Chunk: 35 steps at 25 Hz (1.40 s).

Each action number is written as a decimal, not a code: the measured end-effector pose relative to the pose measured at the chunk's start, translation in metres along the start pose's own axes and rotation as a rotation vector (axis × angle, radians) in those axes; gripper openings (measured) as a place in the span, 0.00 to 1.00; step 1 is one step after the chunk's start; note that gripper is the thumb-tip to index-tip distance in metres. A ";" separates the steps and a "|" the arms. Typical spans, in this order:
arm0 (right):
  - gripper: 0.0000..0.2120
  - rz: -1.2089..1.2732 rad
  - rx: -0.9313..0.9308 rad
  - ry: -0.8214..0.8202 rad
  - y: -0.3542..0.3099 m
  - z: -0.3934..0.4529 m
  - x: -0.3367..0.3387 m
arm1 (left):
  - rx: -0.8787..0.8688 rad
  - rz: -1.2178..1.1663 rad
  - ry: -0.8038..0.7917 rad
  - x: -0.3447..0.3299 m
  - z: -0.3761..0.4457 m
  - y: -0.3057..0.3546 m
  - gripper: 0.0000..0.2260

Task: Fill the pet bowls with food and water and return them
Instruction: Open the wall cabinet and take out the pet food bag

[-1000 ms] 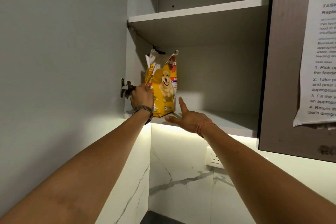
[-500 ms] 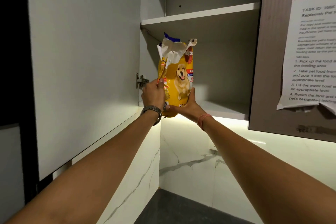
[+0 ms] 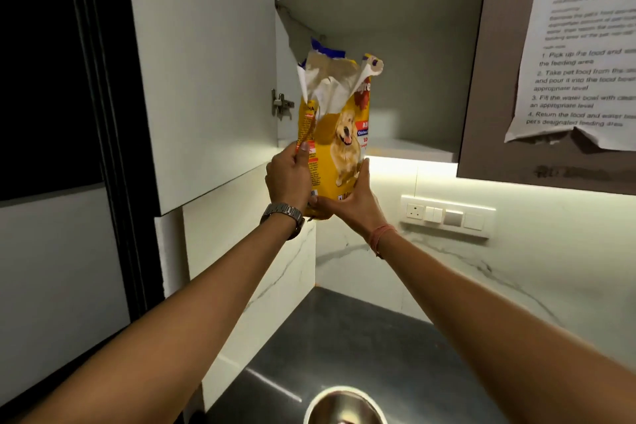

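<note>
Both hands on the food bag (image 3: pixel 339 134), upright.
I clasp it: left hand (image 3: pixel 287 177) at its side, right hand (image 3: pixel 347 198) cupping its base, bowl (image 3: pixel 344 406) directly below.

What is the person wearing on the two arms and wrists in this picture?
Both forearms are bare, with no sleeves in view. The left hand has a silver metal link wristwatch on its wrist. The right hand has a thin pinkish-red thread band wound around its wrist. No gloves and no rings can be seen.
</note>
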State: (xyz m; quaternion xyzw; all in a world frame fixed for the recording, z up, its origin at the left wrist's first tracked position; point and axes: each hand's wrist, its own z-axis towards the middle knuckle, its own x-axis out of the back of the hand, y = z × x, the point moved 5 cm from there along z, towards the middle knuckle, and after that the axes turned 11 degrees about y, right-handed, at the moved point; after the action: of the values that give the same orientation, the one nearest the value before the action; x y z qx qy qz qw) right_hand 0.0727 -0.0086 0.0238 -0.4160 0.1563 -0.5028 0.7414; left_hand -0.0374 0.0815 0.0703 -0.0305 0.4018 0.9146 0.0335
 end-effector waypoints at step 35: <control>0.51 -0.193 -0.836 -0.333 0.260 -0.210 -0.198 | 0.724 0.380 -0.543 0.083 -0.191 -0.414 0.09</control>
State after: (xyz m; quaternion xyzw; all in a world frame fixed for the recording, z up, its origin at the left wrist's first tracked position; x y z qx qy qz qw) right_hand 0.0083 0.1069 -0.3411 -0.7672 0.1849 -0.3897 0.4747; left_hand -0.0792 0.2237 -0.3691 0.2964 0.6693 0.6809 -0.0221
